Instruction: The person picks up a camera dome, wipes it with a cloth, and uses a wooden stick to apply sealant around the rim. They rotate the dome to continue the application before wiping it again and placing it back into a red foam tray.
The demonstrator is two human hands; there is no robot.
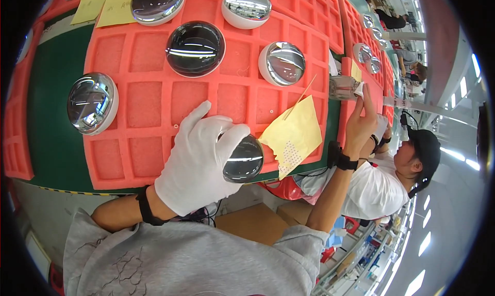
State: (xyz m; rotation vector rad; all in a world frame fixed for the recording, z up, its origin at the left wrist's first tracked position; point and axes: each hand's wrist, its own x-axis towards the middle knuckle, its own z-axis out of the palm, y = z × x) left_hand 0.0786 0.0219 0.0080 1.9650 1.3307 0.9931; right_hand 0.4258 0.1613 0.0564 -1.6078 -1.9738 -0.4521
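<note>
Head view: the left hand (198,162), in a white glove, grasps a dark dome (243,161), fingers curled over its upper left side. The dome's smooth, bulging face is turned up toward the camera and toward the lower right, away from the palm. Its visible outline is nearly round, so no long axis stands out; the underside is hidden by the glove, and how far it tilts is hard to tell.

Relative to the grip, the dome sits at the right side of the glove, with one finger bent across its top and much of its face left uncovered. It is over the near edge of a red foam tray (234,97), just beside a yellow paper (295,133); whether dome and paper touch cannot be told.

Its surface is glossy, black to dark grey, with pale streaks of reflected light. Similar domes rest on the tray: a black one (196,48) beyond the glove, a silvery one with a white base (93,104) to the left, and another (282,64) behind the paper.

The bare right hand (360,128) reaches out to the right, its fingertips at a small white piece (359,90) by the end of a clear jar (342,87); whether it pinches that piece or only touches it cannot be told.
</note>
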